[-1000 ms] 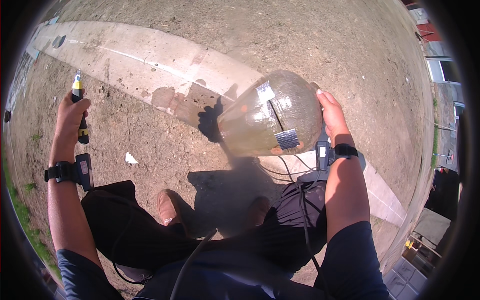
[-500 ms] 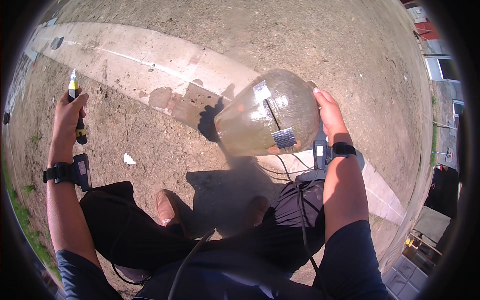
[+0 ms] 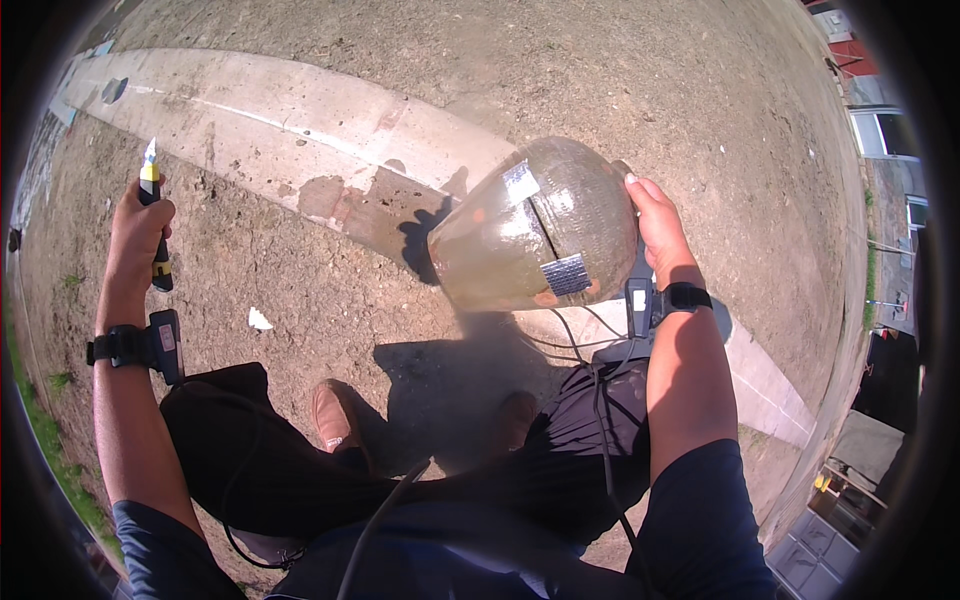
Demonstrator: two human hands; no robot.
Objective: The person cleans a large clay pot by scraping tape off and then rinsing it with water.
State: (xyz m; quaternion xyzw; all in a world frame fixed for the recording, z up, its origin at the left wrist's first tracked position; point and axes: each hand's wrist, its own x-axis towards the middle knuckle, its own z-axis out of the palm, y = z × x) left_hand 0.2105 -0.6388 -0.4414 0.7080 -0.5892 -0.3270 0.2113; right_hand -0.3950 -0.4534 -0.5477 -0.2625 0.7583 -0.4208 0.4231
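My left hand is closed round the black and yellow handle of a utility knife, its blade pointing up and away from me. On the right, my right hand holds the wide end of a shiny, translucent, egg-shaped shell, thumb on its rim and the other fingers hidden. A dark slit runs along the shell between two patches of silver tape. The shell's narrower end faces left, in the air above the ground. Well apart from the shell, the knife touches nothing else.
A pale concrete strip crosses the bare dirt ground diagonally. A white scrap lies on the dirt. Black cables hang by my right knee. My brown shoes stand below. Buildings line the far right edge.
The shell has shifted very slightly, still in my right hand. The knife in my left hand has turned a little, and the left fingers sit closer round the handle.
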